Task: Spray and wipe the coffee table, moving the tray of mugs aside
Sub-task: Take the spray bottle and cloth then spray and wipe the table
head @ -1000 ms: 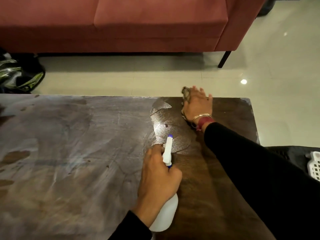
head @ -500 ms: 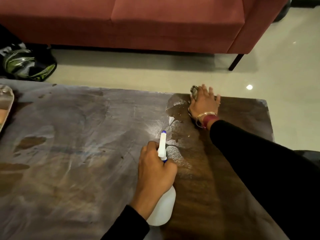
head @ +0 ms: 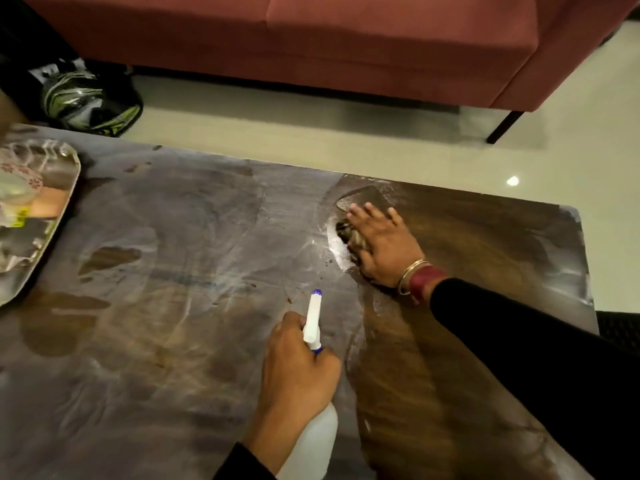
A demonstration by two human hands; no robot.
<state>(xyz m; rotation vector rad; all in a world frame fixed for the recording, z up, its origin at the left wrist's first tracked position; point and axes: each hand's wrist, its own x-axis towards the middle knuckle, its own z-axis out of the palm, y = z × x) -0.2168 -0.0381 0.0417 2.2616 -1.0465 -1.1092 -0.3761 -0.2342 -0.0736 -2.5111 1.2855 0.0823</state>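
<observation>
Wiping under way, right strip cleaned, most of the top still waiting.

Sitting aside at the far left edge: tray (head: 65, 188) with mugs (head: 17, 183), on a dusty, smeared stretch of coffee table (head: 166, 341). Gripping the spray bottle (head: 313, 403) mid-table: left hand (head: 298, 372), fingers closed round its neck, nozzle pointing away. Pressing a cloth (head: 349, 233) flat against the wet patch: right hand (head: 381, 247), fingers spread, beside dark, clean-looking wood.
</observation>
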